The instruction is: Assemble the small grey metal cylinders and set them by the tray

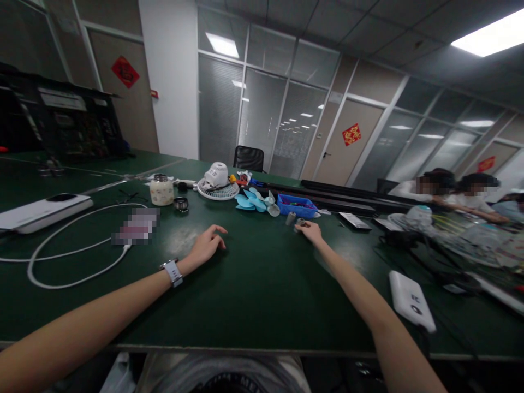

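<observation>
Pinching right hand: my fingers clamped a small grey metallic cylinder.
Left hand: my bent fingers stood apart.

A wristwatch with a pale bluish-white strap, dark small marks along it, and a dark-edged case circles the left wrist; left forearm and right forearm are bare. Near centre, soft grey cloth shows, with a dark rounded patch bearing pale capitals, partly cut off
</observation>
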`<state>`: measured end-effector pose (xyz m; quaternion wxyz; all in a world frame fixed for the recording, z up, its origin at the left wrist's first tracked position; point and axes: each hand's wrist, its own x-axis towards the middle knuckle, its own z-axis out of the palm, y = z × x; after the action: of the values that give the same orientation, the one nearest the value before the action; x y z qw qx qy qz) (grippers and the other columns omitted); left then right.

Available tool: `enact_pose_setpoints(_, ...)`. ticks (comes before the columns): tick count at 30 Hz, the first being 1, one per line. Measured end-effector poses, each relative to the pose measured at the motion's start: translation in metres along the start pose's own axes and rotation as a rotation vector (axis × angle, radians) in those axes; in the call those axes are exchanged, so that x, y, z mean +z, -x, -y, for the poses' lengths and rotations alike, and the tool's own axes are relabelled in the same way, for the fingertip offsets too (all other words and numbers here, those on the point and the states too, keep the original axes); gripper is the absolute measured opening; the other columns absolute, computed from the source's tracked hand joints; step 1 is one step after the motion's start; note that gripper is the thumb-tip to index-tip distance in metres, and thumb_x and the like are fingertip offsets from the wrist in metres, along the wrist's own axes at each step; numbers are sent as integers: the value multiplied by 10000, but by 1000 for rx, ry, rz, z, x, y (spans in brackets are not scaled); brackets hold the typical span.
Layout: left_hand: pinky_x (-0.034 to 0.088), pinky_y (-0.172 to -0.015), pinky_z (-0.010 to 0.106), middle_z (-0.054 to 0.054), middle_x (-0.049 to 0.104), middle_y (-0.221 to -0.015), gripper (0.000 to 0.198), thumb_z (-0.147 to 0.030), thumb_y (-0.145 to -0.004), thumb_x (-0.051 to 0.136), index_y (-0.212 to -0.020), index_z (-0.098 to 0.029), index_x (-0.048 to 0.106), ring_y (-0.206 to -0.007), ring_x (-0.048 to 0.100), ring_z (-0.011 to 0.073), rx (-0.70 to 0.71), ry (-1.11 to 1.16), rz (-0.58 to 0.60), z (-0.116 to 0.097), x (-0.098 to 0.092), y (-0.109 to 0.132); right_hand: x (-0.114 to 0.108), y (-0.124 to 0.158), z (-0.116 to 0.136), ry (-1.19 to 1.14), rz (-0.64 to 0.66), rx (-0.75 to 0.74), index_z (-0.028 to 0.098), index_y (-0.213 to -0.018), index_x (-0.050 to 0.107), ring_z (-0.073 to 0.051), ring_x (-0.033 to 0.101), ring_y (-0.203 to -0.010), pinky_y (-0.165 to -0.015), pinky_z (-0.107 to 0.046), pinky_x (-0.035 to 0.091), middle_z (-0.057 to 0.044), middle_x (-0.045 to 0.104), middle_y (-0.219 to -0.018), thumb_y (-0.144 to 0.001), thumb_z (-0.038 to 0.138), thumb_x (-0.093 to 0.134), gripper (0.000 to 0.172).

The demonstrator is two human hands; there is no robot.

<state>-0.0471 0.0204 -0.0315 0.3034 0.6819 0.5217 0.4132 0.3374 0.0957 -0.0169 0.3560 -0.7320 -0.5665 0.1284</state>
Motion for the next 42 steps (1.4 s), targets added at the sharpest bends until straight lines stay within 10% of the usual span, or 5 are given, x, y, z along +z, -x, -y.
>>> enact_pose_setpoints(8, 486, -784, 347, 57, 706, -1043, 300, -258, -831, 468, -1120, -202, 526, -921, 654, 204, 261, -45, 12, -31, 8, 18, 63, 99, 78, -529, 516, -353, 155, -1054, 683, -188, 670, -844, -794, -322, 518, -60, 719, -955, -637, 291, 772, 447)
enact_pose_setpoints(14, 465, -947, 400, 90, 662, -1175, 398, -372, -832, 580, -1194, -219, 519, -1088, 630, 236, 366, 17, -14, -47, 16, 21, 83, 135, 111, -518, 468, -488, 150, -907, 665, -163, 634, -707, -643, -270, 490, -32, 689, -785, -631, 381, 774, 376)
enact_pose_setpoints(26, 527, -882, 388, 85, 721, -1000, 432, -442, -759, 664, -1094, -196, 545, -953, 689, 232, 310, 138, -174, -49, 9, 5, 84, 138, 108, -503, 440, -530, 165, -1010, 615, -173, 641, -840, -795, -325, 498, -48, 691, -916, -631, 404, 786, 480)
enact_pose_setpoints(36, 410, -1026, 441, 66, 756, -958, 543, -425, -745, 658, -1223, -211, 511, -1198, 559, 254, 162, -48, 180, 2, 2, 6, 81, 133, 104, -535, 481, -518, 140, -1050, 651, -205, 680, -851, -801, -350, 538, -86, 715, -965, -607, 374, 804, 523)
enact_pose_setpoints(42, 356, -1067, 419, 44, 743, -1020, 577, -443, -768, 627, -1283, -224, 486, -1269, 490, 229, 166, -127, 220, 0, 1, 4, 53, 79, 46, -478, 360, -443, 148, -1038, 656, -204, 683, -874, -820, -353, 541, -90, 719, -972, -610, 390, 795, 510)
